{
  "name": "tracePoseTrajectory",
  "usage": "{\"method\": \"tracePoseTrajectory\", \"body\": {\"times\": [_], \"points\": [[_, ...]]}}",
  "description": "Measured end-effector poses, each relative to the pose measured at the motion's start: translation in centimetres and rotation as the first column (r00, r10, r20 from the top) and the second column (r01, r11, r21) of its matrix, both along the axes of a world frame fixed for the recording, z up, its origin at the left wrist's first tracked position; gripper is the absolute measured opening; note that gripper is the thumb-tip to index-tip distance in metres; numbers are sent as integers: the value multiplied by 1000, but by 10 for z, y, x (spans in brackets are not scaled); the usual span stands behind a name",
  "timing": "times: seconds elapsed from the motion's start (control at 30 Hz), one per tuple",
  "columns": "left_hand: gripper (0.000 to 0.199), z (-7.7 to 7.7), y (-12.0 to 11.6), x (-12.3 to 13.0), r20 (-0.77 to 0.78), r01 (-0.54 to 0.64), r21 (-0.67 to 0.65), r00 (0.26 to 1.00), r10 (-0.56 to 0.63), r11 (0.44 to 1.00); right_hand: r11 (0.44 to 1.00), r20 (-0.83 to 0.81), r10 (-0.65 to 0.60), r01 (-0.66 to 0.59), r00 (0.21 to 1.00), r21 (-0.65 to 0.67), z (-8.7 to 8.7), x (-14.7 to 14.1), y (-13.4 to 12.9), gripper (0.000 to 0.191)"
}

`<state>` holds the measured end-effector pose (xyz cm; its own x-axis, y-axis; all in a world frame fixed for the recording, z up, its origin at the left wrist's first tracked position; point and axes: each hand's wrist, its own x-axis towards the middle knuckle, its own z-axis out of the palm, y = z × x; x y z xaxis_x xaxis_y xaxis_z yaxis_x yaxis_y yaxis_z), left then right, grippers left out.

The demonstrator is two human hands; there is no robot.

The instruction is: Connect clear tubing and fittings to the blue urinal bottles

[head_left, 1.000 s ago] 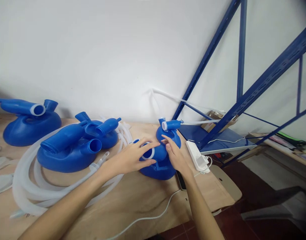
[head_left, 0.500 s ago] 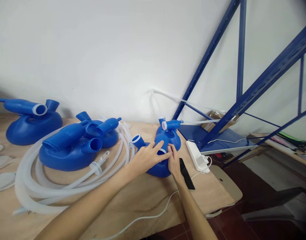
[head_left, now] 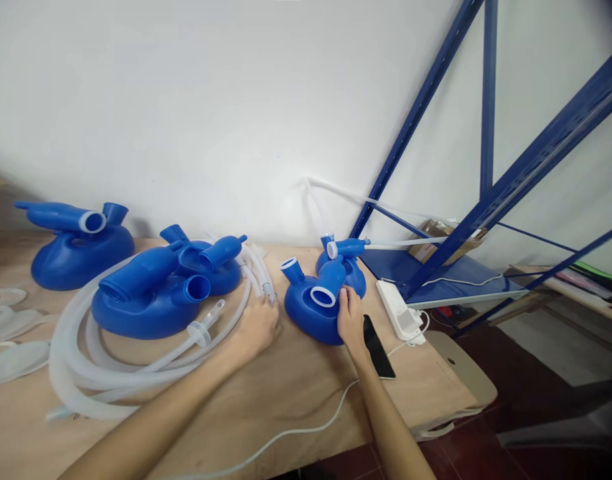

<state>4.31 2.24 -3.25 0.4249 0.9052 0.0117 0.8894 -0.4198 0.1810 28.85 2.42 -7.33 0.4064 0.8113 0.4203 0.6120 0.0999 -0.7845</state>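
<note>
My right hand point(head_left: 352, 317) grips the right side of a blue plastic urinal bottle point(head_left: 306, 313), beside its wide, white-ringed mouth. The bottle stands upright on the wooden table, and its shorter spout also carries a white ring. My left hand point(head_left: 260, 325) is to the left of that bottle, low at the table, with its fingers curled in at the end of the coiled translucent hose point(head_left: 73, 373). A small metal-looking clamp point(head_left: 267, 289) shows just beyond those fingertips. What the left fingers pinch is hidden.
Behind the held bottle stands another blue bottle point(head_left: 355, 280) with thin tubing attached. Several more blue bottles point(head_left: 83, 257) stand at left, near flat translucent discs point(head_left: 21, 363). A phone point(head_left: 379, 350), a white power strip point(head_left: 399, 312) and a blue metal rack point(head_left: 411, 113) are at right.
My left hand has left the bottle's mouth and moved left and down to the hose end. My right hand stays at the bottle, whose white-ringed mouth now shows fully.
</note>
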Motion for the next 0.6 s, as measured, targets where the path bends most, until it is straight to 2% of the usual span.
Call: {"method": "tracePoseTrajectory", "body": {"times": [0.1,0.17,0.23,0.37,0.43,0.47,0.5,0.6], "points": [[64,-10,3,4,-27,-48,7,998,48,999,1000,58,18,-19,998,20,0,0,-2,63],[71,-6,6,2,-18,-34,2,999,34,999,999,72,27,-29,997,27,0,0,-4,62],[70,7,7,-5,4,-20,-14,1000,20,1000,999,69,37,-39,997,26,1,0,-4,62],[64,52,-4,-33,87,23,-37,996,-20,999,997,57,69,-70,996,18,-1,4,-1,64],[64,82,-19,-55,228,79,-40,971,-68,996,996,51,81,-82,995,19,-3,7,1,65],[62,97,-27,-68,298,71,-8,952,-65,997,996,46,87,-88,995,21,-3,9,3,66],[59,111,-36,-82,374,40,35,926,-50,999,995,41,96,-97,994,25,-4,11,4,66],[57,144,-54,-128,535,-109,9,840,88,994,990,25,134,-135,991,42,-3,16,7,65]]}}
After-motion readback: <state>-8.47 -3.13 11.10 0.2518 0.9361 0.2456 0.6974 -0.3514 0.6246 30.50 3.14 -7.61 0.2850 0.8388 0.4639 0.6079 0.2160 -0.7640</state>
